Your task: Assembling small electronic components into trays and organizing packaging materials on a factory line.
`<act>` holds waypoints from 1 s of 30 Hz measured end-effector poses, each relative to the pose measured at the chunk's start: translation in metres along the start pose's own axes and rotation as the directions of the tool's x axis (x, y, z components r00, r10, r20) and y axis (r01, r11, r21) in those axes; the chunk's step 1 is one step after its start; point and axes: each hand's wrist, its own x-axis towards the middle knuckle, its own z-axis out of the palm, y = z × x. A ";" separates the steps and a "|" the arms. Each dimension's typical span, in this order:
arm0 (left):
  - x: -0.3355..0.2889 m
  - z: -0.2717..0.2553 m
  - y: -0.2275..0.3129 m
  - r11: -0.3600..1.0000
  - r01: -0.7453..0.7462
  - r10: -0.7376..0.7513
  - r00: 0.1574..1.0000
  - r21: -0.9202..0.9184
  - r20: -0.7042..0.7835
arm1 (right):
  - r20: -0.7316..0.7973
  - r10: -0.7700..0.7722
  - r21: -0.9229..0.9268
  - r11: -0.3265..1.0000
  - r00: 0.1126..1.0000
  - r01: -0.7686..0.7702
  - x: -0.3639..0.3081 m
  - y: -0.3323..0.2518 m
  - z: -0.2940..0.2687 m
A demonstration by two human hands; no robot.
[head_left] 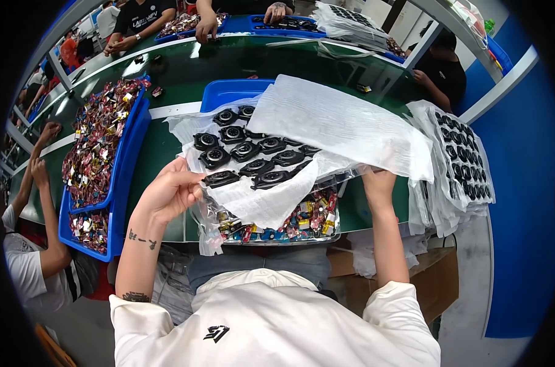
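Note:
My left hand (170,191) is closed on the left edge of a tray lined with white foam sheet, thumb and fingers pinching it. Black watch cases (244,150) lie in rows on that tray. A white foam sheet (338,125) is folded back over its far right part, hiding some cases. My right hand (378,182) grips the tray's right side from below; its fingertips are hidden under the sheet. Beneath the tray's near edge, a clear plastic tray (277,240) holds small parts in red, yellow and blue.
Blue bins (113,226) heaped with small red and gold parts stand at the left. A blue bin (228,90) sits behind my tray. Stacked trays of black watch cases (461,159) are at the right. Co-workers sit across the green table (277,61) and at the left.

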 end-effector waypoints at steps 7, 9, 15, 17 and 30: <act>0.012 -0.006 0.010 0.997 -0.073 0.073 0.997 0.007 -0.006 | 0.010 -0.246 -0.050 0.968 0.969 0.246 0.033 -0.033 -0.011; 0.014 0.002 0.017 0.993 -0.115 0.115 0.989 0.002 -0.095 | 0.097 -0.225 -0.107 0.966 0.969 0.235 0.048 -0.052 -0.012; 0.013 0.003 0.025 0.985 -0.124 0.134 0.988 -0.123 0.074 | 0.066 -0.380 0.143 0.919 0.923 0.369 0.077 -0.081 0.011; 0.014 0.003 0.029 0.990 -0.104 0.110 0.992 -0.095 0.058 | 0.078 -0.368 0.137 0.924 0.926 0.356 0.081 -0.082 0.012; 0.009 0.017 0.060 0.991 -0.095 0.107 0.987 -0.097 0.123 | 0.076 -0.313 0.243 0.927 0.947 0.287 0.113 -0.105 0.028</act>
